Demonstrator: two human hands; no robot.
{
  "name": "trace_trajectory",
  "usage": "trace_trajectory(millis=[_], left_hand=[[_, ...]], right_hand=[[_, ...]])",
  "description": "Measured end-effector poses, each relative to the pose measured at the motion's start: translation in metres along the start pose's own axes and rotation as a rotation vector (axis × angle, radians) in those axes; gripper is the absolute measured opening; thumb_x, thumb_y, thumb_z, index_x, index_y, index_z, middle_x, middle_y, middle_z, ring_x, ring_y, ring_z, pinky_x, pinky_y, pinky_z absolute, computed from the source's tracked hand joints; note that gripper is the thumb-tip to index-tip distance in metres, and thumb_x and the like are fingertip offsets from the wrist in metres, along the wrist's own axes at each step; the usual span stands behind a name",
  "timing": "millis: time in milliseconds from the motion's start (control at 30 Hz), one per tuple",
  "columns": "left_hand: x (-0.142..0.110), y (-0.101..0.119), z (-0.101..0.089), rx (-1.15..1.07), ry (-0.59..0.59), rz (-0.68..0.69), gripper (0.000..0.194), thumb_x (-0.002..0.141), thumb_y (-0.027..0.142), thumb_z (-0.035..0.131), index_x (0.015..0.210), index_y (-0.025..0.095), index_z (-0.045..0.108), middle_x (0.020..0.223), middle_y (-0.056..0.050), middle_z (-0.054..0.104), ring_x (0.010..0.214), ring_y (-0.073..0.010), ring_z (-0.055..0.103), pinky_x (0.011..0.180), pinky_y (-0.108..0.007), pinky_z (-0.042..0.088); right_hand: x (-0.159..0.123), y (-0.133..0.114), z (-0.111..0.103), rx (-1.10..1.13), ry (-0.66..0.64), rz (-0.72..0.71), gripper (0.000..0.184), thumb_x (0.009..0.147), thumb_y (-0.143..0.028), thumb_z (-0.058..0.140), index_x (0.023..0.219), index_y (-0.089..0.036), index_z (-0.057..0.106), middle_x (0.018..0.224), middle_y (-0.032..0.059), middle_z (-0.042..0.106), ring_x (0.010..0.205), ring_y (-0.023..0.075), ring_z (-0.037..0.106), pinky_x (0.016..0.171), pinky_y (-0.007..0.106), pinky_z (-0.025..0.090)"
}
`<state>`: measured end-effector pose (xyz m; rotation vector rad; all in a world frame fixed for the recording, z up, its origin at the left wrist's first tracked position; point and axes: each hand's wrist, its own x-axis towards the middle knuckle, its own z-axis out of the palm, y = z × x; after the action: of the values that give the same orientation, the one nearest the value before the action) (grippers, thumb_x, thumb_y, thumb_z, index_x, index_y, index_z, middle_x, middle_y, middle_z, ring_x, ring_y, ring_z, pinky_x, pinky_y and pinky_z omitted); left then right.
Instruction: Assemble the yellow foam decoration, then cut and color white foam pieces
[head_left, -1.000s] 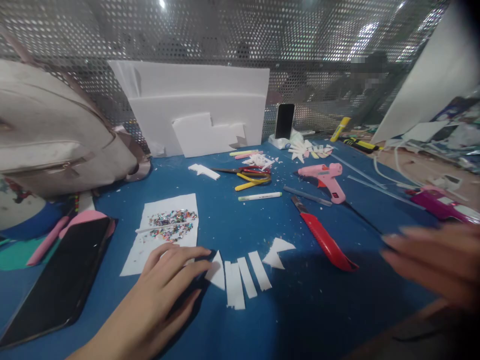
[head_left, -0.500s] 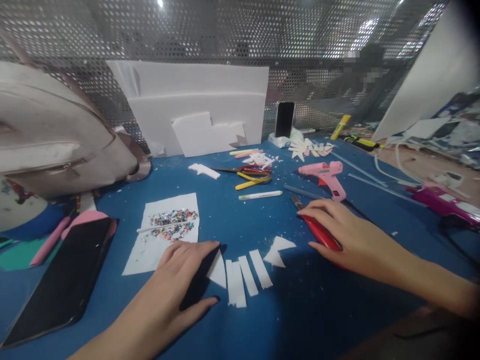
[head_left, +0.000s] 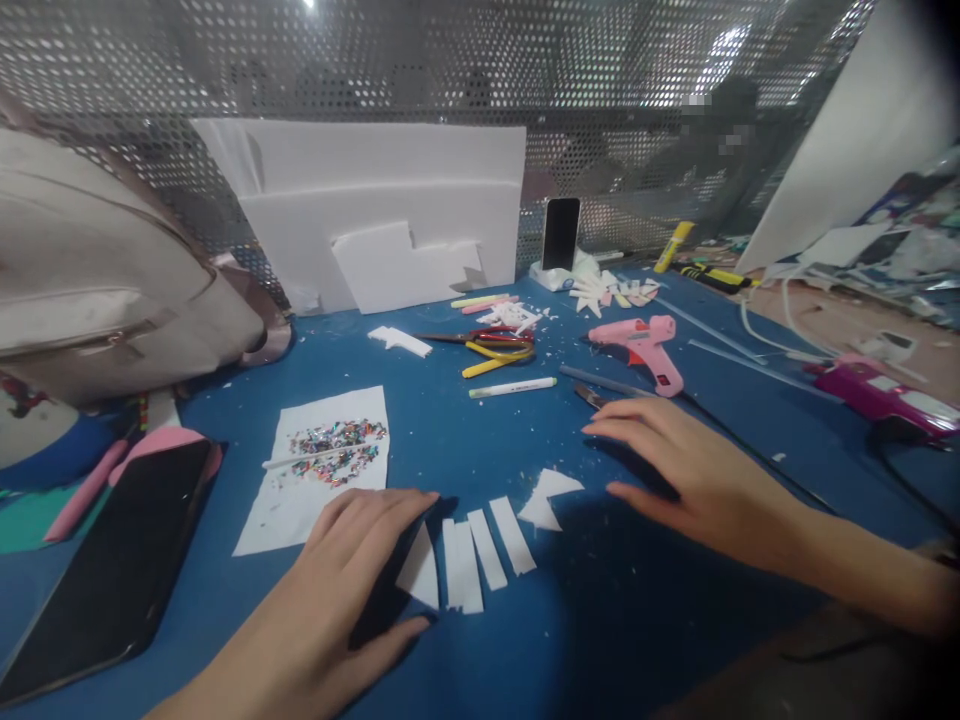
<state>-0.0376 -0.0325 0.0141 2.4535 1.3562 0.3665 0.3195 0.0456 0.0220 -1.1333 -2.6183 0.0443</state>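
My left hand [head_left: 352, 570] rests on the blue table with its fingers stretched out and thumb apart, holding nothing. Beside its fingertips lies a white triangular piece [head_left: 420, 572], then several white strips [head_left: 487, 550] in a fanned row. To their right is a notched white scrap [head_left: 547, 500]. My right hand [head_left: 675, 470] is open over the table, fingers apart, with nothing visible between them. Just past its fingertips shows the metal tip of the red-handled cutter [head_left: 588, 397]; the hand hides the rest.
A pink glue gun [head_left: 645, 350], a marker [head_left: 514, 388] and scissors [head_left: 499, 352] lie farther back. Left are a paper [head_left: 262, 525] with glittery bits and a dark phone [head_left: 112, 580]. White boards [head_left: 375, 160] lean behind; a second phone [head_left: 561, 235] stands beside them.
My right hand has let go of the red-handled cutter, which now lies mostly hidden behind the hand. The whole view has shifted slightly; my left hand stays by the white pieces.
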Motion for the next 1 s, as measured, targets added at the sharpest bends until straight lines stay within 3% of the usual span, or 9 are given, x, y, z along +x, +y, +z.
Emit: trace_trajectory(millis=[133,200,300,467,633,800,1000], left_hand=[[0.012,0.014,0.009,-0.056,0.035,0.014,0.085,0.077,0.023,0.070,0.146,0.031,0.020,0.134,-0.009,0.049,0.121,-0.0331,0.046,0.102,-0.055,0.040],[0.018,0.018,0.014,-0.087,0.047,0.013,0.081,0.080,0.020,0.065,0.146,0.031,0.019,0.127,-0.009,0.052,0.115,-0.0305,0.048,0.101,-0.055,0.038],[0.024,0.019,0.018,-0.086,0.056,-0.012,0.074,0.085,0.019,0.060,0.145,0.029,0.019,0.118,-0.007,0.054,0.110,-0.0278,0.049,0.103,-0.055,0.034],[0.025,0.018,0.019,-0.043,0.074,-0.013,0.072,0.085,0.022,0.062,0.144,0.028,0.021,0.122,-0.008,0.054,0.112,-0.0285,0.049,0.106,-0.057,0.027],[0.025,0.017,0.023,-0.034,0.084,-0.005,0.075,0.085,0.024,0.065,0.145,0.028,0.021,0.123,-0.008,0.054,0.114,-0.0292,0.051,0.107,-0.057,0.026],[0.022,0.014,0.021,-0.017,0.095,-0.018,0.081,0.081,0.027,0.071,0.145,0.029,0.021,0.124,-0.009,0.055,0.115,-0.0326,0.049,0.106,-0.059,0.025],[0.019,0.012,0.019,-0.018,0.084,-0.052,0.077,0.085,0.024,0.066,0.146,0.030,0.020,0.119,-0.006,0.056,0.111,-0.0291,0.050,0.106,-0.056,0.024]], right_hand=[[0.020,-0.041,0.006,0.308,-0.132,-0.166,0.060,0.086,-0.050,0.063,0.135,-0.018,0.047,0.134,0.0142,0.053,0.123,0.0287,0.048,0.102,0.045,0.042],[0.031,-0.057,0.015,0.409,-0.160,-0.243,0.070,0.083,-0.056,0.064,0.136,-0.014,0.045,0.133,0.0158,0.053,0.122,0.0290,0.048,0.104,0.046,0.039],[0.043,-0.069,0.028,0.431,-0.168,-0.272,0.071,0.081,-0.054,0.068,0.134,-0.012,0.047,0.128,0.0155,0.056,0.117,0.0294,0.049,0.101,0.046,0.039],[0.051,-0.070,0.038,0.412,-0.162,-0.291,0.057,0.086,-0.048,0.064,0.128,-0.012,0.051,0.120,0.0143,0.058,0.110,0.0276,0.050,0.096,0.043,0.041],[0.051,-0.064,0.042,0.438,-0.150,-0.319,0.060,0.089,-0.054,0.058,0.131,-0.012,0.049,0.122,0.0148,0.057,0.111,0.0278,0.049,0.095,0.043,0.040],[0.047,-0.059,0.034,0.404,-0.163,-0.300,0.066,0.088,-0.055,0.059,0.137,-0.012,0.045,0.126,0.0155,0.055,0.113,0.0288,0.047,0.096,0.044,0.039],[0.045,-0.058,0.023,0.348,-0.222,-0.195,0.066,0.081,-0.046,0.070,0.134,-0.013,0.048,0.121,0.0135,0.056,0.108,0.0279,0.049,0.092,0.042,0.041]])
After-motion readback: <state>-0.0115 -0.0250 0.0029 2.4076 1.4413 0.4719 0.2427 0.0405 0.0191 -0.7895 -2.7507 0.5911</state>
